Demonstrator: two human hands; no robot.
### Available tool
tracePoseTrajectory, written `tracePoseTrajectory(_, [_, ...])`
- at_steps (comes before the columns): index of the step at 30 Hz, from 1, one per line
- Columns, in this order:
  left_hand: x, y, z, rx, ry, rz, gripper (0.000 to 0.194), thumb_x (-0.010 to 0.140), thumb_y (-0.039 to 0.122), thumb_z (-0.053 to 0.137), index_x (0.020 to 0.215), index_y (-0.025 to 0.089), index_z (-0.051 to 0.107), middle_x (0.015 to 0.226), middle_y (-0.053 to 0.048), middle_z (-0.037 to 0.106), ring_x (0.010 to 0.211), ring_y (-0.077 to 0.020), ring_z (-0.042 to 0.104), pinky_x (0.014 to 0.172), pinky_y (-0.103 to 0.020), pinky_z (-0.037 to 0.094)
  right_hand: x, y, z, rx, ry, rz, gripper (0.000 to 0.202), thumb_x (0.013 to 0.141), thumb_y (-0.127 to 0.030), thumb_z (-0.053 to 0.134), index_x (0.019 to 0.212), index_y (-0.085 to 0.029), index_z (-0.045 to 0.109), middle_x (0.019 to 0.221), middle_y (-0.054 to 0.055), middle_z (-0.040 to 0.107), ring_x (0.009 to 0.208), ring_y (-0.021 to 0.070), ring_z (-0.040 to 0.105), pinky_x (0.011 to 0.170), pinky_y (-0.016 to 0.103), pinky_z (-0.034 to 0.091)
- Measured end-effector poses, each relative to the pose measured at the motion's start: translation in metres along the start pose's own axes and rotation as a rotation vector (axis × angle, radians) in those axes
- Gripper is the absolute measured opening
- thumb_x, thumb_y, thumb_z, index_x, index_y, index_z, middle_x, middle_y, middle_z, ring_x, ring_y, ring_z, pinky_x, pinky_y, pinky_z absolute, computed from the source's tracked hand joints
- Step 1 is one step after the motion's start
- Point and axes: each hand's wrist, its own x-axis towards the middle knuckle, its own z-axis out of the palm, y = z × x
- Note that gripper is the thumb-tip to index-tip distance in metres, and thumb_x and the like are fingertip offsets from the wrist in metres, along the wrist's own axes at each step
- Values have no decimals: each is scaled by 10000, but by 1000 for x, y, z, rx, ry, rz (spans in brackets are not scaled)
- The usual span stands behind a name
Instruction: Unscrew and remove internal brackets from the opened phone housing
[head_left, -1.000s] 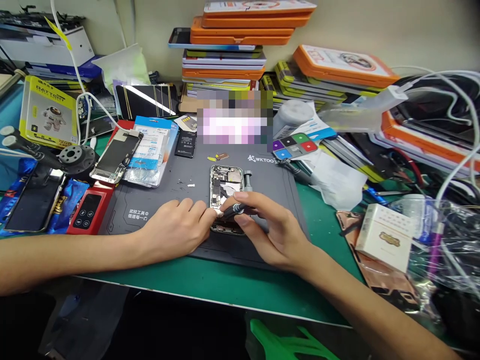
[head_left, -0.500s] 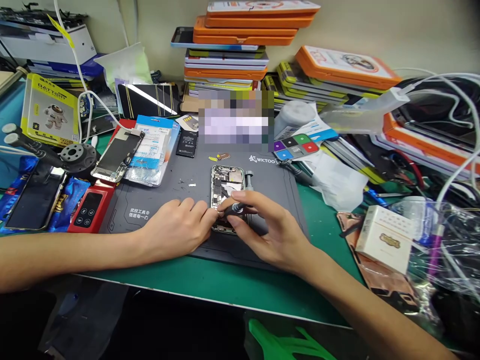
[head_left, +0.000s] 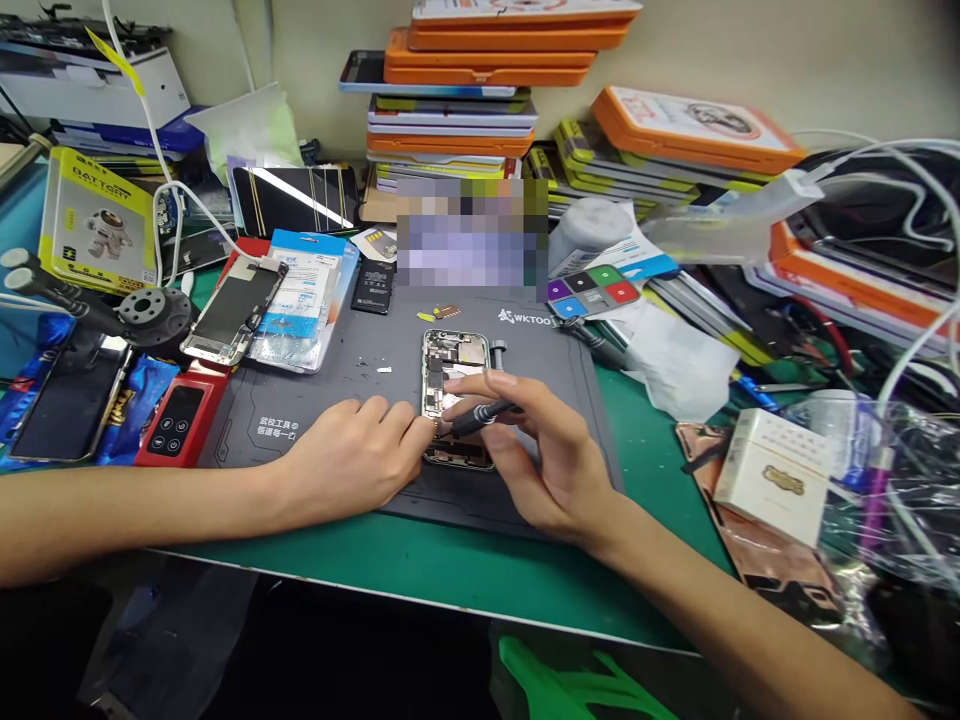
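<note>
An opened phone [head_left: 436, 372] with bare inner parts lies on the grey work mat [head_left: 330, 450]. My right hand [head_left: 555, 455] grips a dark screwdriver [head_left: 484, 412] with light rings round it. The screwdriver lies slanted across the phone, its tip end close to the phone's lower left edge. My left hand [head_left: 371, 450] is closed at that same edge, with its fingertips by the screwdriver's tip end. What its fingers pinch is hidden. Small yellow and brown pieces [head_left: 442, 313] rest on the mat beyond the phone.
A removed phone screen [head_left: 234, 310], a red device with buttons [head_left: 182, 415] and a dark phone [head_left: 71, 395] lie to the left. One black battery [head_left: 373, 287] is at the mat's far side. Orange cases [head_left: 487, 70] are stacked behind. A white box [head_left: 772, 475] sits on the right.
My right hand has shifted slightly right, and the screwdriver now leans lower to the right, uncovering more of the phone's lower part. My left hand stays almost in place.
</note>
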Motion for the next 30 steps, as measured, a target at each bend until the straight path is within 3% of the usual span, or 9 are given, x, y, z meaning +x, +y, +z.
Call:
tracePoseTrajectory(11, [0, 0, 0, -1, -8, -3, 127, 988, 218, 505, 863, 198, 502, 729, 2, 543, 626, -193, 571, 504, -345, 339, 1, -1, -1, -52, -14, -37, 714, 973, -70, 484, 1601, -345, 283, 1385, 113, 655, 1248, 263, 666, 981, 500, 606])
tracePoseTrajectory(14, [-1, 0, 0, 5, -12, 7, 136, 986, 215, 517, 852, 196, 503, 728, 0, 541, 618, -190, 560, 504, -342, 336, -2, 0, -1, -24, 6, 16, 680, 1004, -99, 446, 1602, -363, 260, 1406, 98, 649, 1217, 246, 676, 936, 464, 626])
tracePoseTrajectory(17, [-1, -1, -2, 14, -14, 16, 136, 982, 200, 530, 849, 197, 502, 727, 0, 534, 620, -187, 550, 511, -341, 338, -4, -1, 1, 17, 13, 83, 640, 1023, -146, 432, 1603, -345, 249, 1382, 111, 648, 1034, 219, 718, 834, 421, 647])
tracePoseTrajectory(20, [0, -2, -6, 38, -6, 34, 148, 978, 157, 539, 842, 200, 502, 712, 10, 514, 608, -178, 527, 520, -339, 335, 0, -5, 4, 5, 89, 156, 643, 1002, -164, 549, 1569, -334, 297, 1244, 98, 689, 813, 171, 695, 730, 358, 642])
tracePoseTrajectory(24, [0, -3, -12, 102, 44, 83, 114, 994, 144, 548, 888, 177, 574, 710, 18, 513, 593, -159, 493, 518, -335, 314, 7, -10, 5, 115, 278, 261, 513, 1027, -185, 510, 1500, -338, 382, 1030, 54, 693, 773, 179, 679, 660, 341, 630])
tracePoseTrajectory(26, [-2, -3, -13, 120, 89, 116, 90, 999, 163, 566, 926, 163, 620, 720, 21, 528, 591, -149, 481, 517, -335, 305, 8, -11, 4, 161, 305, 244, 501, 1026, -194, 514, 1491, -342, 400, 985, 45, 680, 788, 185, 679, 661, 344, 629])
tracePoseTrajectory(30, [-4, -4, -12, 102, 148, 174, 65, 984, 178, 614, 975, 151, 672, 761, 17, 593, 598, -137, 474, 516, -335, 299, 5, -10, 2, 179, 188, 105, 549, 1013, -140, 501, 1511, -336, 377, 1032, 63, 700, 847, 182, 705, 676, 331, 635])
